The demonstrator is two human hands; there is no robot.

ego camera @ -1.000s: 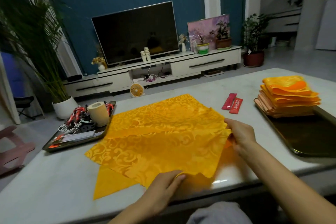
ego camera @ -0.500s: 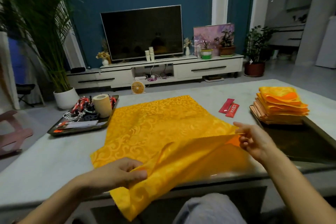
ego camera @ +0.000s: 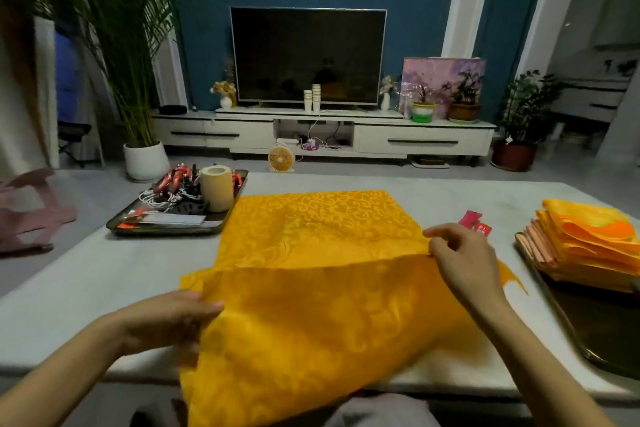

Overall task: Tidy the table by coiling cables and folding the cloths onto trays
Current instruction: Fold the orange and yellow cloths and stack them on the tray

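Pale table facing a dark television. Yellow cloth lies mid-table, its near part raised and draping over the edge. Left hand pinches the left edge; right hand pinches the right. Judgement: square both pinched edges before creasing. Red packets bear writing, unreadable.

yellow cloth in both hands
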